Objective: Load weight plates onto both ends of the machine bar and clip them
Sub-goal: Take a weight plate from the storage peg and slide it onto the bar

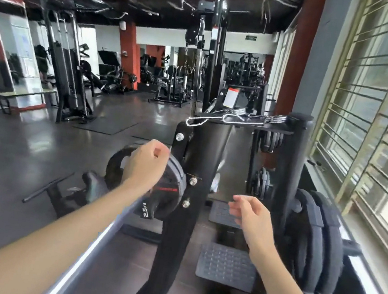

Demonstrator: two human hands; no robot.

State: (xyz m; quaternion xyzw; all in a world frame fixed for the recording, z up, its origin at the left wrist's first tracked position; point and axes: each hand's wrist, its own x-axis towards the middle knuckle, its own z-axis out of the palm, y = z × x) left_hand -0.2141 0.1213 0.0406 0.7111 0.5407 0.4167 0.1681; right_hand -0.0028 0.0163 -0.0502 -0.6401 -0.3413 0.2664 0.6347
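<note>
Gripping plate (165,193), left hand (146,162)

Left-end bar (155,192), probably behind plates (167,193)

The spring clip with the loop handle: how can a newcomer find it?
Find the black machine frame in the middle. On its flat top shelf lie silver clips; this clip lies nearest, its loop overhanging the left edge.

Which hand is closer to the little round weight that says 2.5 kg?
Left. The left hand is right over the 2.5 kg plate, at its top edge. The right hand hangs in the air off to the plate's right, past the black machine arm.
</note>
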